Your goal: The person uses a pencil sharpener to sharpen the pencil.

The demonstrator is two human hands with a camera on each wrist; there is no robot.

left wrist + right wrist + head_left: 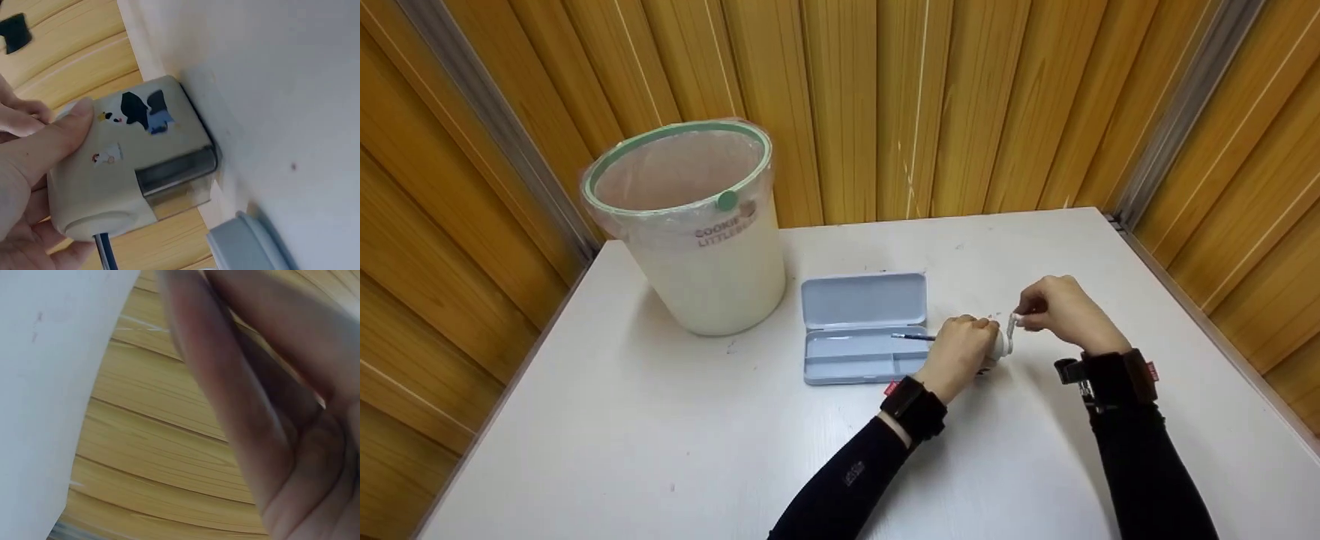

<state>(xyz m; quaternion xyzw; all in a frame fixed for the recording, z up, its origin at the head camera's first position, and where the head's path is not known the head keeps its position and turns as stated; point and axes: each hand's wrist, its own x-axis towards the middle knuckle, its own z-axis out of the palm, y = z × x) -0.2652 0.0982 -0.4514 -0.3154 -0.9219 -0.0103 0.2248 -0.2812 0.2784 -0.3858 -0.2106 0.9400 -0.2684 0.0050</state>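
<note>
My left hand (958,349) grips a white hand-crank pencil sharpener (126,157) on the table, fingers over its top. Cartoon stickers and a clear shavings drawer (183,197) show on it in the left wrist view. A dark pencil (913,337) sticks out of its front, pointing left over the pencil case. On the other side, my right hand (1065,309) pinches the knob of the crank (1011,334). In the right wrist view the curled fingers (225,382) fill the right part, and the crank is hidden.
A light blue pencil case (864,301) lies open beside the left hand, its lid folded back. Further left stands a tall cream bin (720,277) with a green rim and a plastic liner. Wood-look panels (840,112) border the white table (660,450) at the back and sides.
</note>
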